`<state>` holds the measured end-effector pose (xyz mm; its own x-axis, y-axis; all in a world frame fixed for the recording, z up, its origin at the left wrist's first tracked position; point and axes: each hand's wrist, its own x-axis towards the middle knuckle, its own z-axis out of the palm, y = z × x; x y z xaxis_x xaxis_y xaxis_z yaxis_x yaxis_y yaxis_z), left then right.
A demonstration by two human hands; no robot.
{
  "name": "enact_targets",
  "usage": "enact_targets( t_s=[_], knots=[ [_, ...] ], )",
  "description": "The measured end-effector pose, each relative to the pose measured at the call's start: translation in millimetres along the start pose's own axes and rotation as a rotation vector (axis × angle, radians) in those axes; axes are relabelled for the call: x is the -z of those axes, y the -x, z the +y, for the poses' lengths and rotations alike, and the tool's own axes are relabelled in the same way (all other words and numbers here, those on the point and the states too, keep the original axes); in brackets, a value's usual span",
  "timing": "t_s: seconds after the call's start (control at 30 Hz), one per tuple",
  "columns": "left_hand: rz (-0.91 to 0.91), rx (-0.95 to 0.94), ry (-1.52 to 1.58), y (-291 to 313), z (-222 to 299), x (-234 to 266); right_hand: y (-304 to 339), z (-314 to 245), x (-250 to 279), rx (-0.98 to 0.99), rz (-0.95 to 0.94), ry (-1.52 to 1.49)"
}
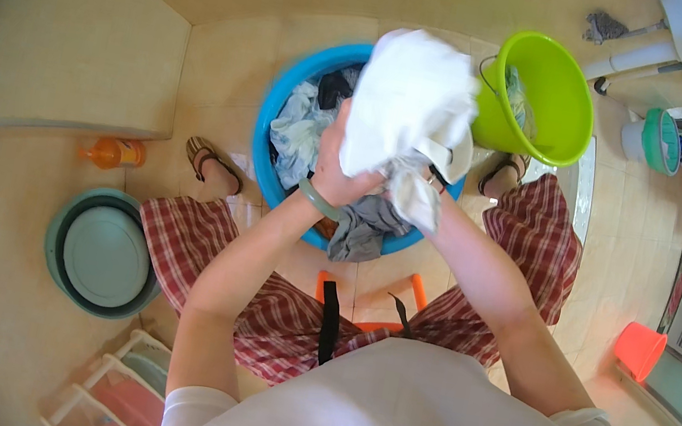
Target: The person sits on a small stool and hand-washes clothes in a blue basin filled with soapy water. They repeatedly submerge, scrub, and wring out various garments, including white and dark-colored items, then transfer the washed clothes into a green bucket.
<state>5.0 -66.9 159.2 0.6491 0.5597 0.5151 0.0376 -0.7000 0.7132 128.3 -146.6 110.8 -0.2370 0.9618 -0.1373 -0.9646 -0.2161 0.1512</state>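
White cloth (415, 103): bunched above the blue basin (265, 131).
Left hand (347, 170): clutching it.
Right hand (444, 197): mostly hidden; cannot tell its grip.
Grey garment (363, 230): overhanging the basin; could slip if snagged.

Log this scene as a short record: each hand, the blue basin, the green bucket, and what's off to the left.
Left hand: grips white cloth
Right hand: at the white cloth, mostly hidden by it
Blue basin: below the hands, holds mixed clothes; grey cloth overlaps its near rim
Green bucket: right of basin, some fabric inside
Left side: orange bottle, grey-green basins
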Motion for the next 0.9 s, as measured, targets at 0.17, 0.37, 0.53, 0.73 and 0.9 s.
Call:
enact_targets(
  t_s=[0.17, 0.37, 0.53, 0.73, 0.9],
  knots=[
    [0.395, 0.906, 1.103, 17.4, -24.0, -29.1, -11.3, -17.9, 8.1, 0.198, 0.504, 0.446],
    [0.167, 1.063, 1.389, 16.4, 3.9, -2.1, -7.8, -46.2, -6.4, 0.107, 0.265, 0.623],
    [0.072, 0.977, 1.26, 17.3, 6.4, 7.7, 2.8, -20.2, -49.0, 0.219, 0.337, 0.753],
    [0.002, 0.986, 1.22, -29.1, 18.6, -22.3, 22.2, -44.0, -42.4, 0.478, 0.305, 0.725],
    [-0.175, 0.936, 1.253, -93.8, 29.4, -82.4, 65.9, -101.8, -75.7, 0.587, 0.338, 0.705]
  ],
)
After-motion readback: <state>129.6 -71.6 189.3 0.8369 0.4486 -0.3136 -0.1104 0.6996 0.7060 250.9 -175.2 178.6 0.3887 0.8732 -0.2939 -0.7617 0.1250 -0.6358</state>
